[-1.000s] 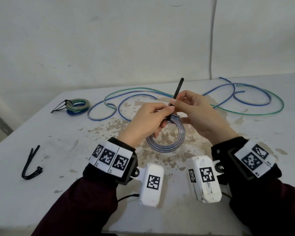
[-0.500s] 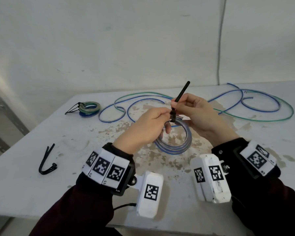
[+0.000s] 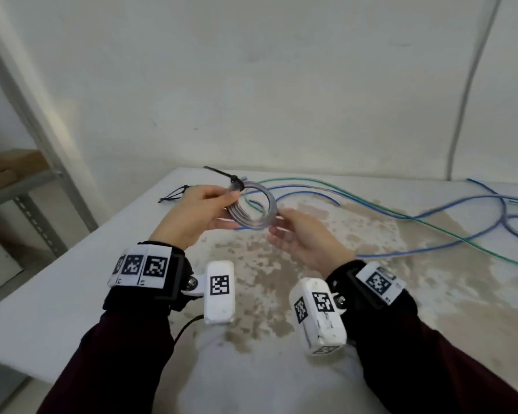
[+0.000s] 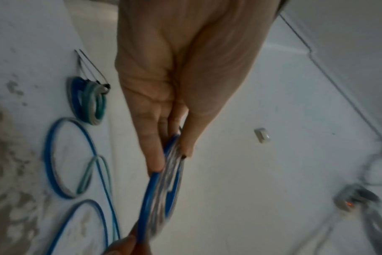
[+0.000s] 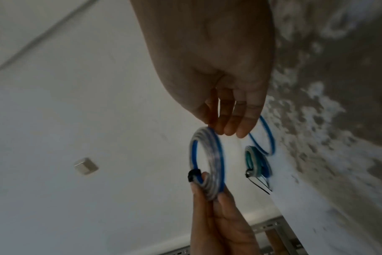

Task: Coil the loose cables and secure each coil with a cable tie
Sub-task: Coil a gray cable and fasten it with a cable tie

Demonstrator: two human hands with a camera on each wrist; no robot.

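My left hand [image 3: 232, 201] pinches a small coil of clear and blue cable [image 3: 253, 209] and holds it above the table. A black cable tie [image 3: 234, 184] wraps the coil near my fingers, its tail sticking up and to the left. My right hand [image 3: 277, 227] is at the coil's lower right edge with its fingers straight, the tips at the rim. In the right wrist view the coil [image 5: 207, 160] hangs between both hands, with the tie head [image 5: 193, 175] by the left thumb. In the left wrist view the coil [image 4: 164, 189] is blurred.
Loose blue and green cables [image 3: 401, 218] sprawl over the stained white table [image 3: 72, 294] to the right. A finished tied coil [image 4: 87, 101] lies at the far left, mostly hidden behind my left hand in the head view. A metal shelf [image 3: 27, 189] stands left of the table.
My right hand let go of the tie tail and opened. The left hand carried the tied coil up and to the left, and the tail now points left.
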